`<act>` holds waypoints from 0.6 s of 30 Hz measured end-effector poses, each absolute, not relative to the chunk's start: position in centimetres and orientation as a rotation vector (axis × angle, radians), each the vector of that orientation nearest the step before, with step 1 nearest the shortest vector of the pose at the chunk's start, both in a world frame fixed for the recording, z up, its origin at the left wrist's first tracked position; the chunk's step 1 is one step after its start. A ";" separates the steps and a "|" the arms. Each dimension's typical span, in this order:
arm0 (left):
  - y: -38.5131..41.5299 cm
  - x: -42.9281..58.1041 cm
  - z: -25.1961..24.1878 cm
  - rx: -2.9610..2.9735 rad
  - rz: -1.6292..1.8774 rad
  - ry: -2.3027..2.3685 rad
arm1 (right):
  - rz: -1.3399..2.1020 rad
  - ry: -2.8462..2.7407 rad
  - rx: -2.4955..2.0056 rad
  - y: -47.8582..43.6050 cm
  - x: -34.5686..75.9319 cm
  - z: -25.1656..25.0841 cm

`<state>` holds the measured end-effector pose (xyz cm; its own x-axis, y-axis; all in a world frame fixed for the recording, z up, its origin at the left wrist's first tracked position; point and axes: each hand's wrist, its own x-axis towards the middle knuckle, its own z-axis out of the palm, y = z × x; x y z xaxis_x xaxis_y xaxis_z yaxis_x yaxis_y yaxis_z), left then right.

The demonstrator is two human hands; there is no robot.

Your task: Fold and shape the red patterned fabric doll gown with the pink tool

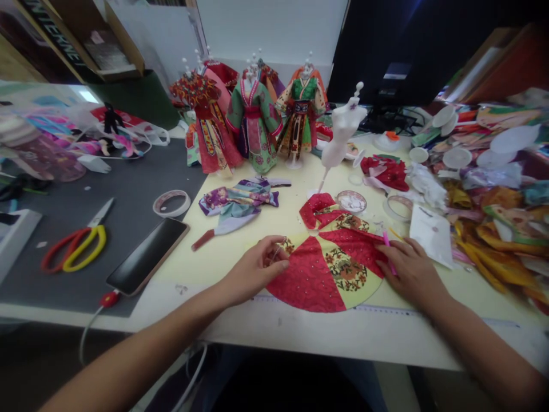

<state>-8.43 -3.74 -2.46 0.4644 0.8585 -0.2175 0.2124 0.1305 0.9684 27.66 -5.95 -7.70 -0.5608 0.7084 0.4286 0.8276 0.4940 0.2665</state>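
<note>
A round skirt piece (307,274) of red and yellow floral panels lies spread on the table in front of me, with a red part gathered at its far side. My left hand (261,266) is closed in a pinch at the piece's left edge; a thin, shiny sliver shows between the fingers, too small to name. At the right edge, my right hand (412,272) rests on the fabric, its fingers closed around a slim pink pen (389,252). Behind the cloth stands a bare white doll mannequin (341,129), tilted.
Several dressed doll mannequins (253,123) stand at the back. To the left are scissors (81,246), a phone (148,256) and a tape roll (171,203). A small purple garment (238,203) lies nearby. Fabric scraps (501,229) pile up on the right, beside a white packet (431,234).
</note>
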 end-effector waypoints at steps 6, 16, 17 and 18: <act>-3.9 -8.2 -2.4 1.380 0.606 1.010 | -0.704 -2.528 -1.216 -4.1 29.9 -7.8; -1.6 -8.3 -1.6 1.176 0.680 0.903 | -0.571 -2.306 -1.047 -8.1 25.2 -5.7; -1.2 -8.1 -1.8 1.159 0.664 0.892 | -0.513 -2.354 -0.969 -8.7 23.7 -5.5; -0.8 -7.9 -2.1 1.150 0.651 0.883 | -0.432 -2.396 -0.921 -9.2 22.1 -5.4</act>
<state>-7.90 -0.84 -2.05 0.5146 0.8192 -0.2533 0.0000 0.2955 0.9553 22.14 -9.20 -5.37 -0.6256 0.5200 0.5815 0.6903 0.7163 0.1021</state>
